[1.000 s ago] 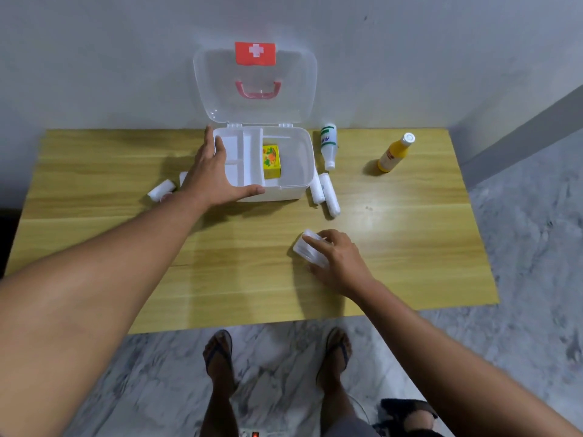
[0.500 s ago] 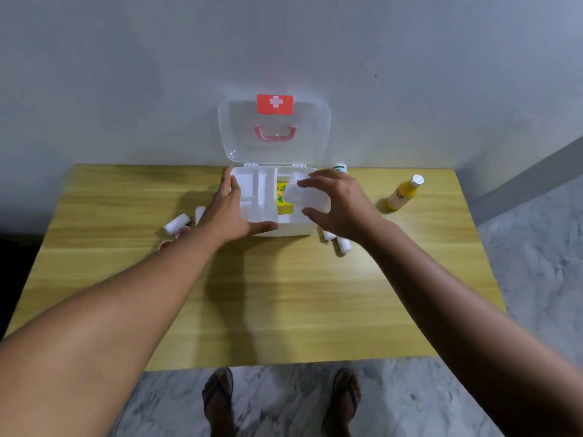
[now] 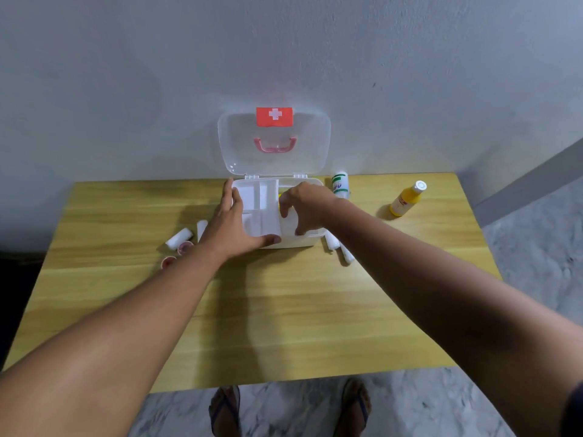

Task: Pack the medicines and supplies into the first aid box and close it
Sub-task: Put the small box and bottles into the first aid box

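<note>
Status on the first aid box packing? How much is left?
Early. Done: a yellow item is in the box. In hand: right hand is in the box, contents hidden; left hand steadies it. Left: white rolls, two bottles, small pots, lid open.

White first aid box (image 3: 303, 241) open, lid (image 3: 274, 143) upright.

A translucent white plastic first aid box (image 3: 310, 239) bears a red label with a white cross (image 3: 274, 116) and pink handle (image 3: 275, 146); at three o'clock stands a yellow plastic bottle with white cap (image 3: 405, 201) on the streaked yellow-brown wooden table (image 3: 284, 310).
</note>
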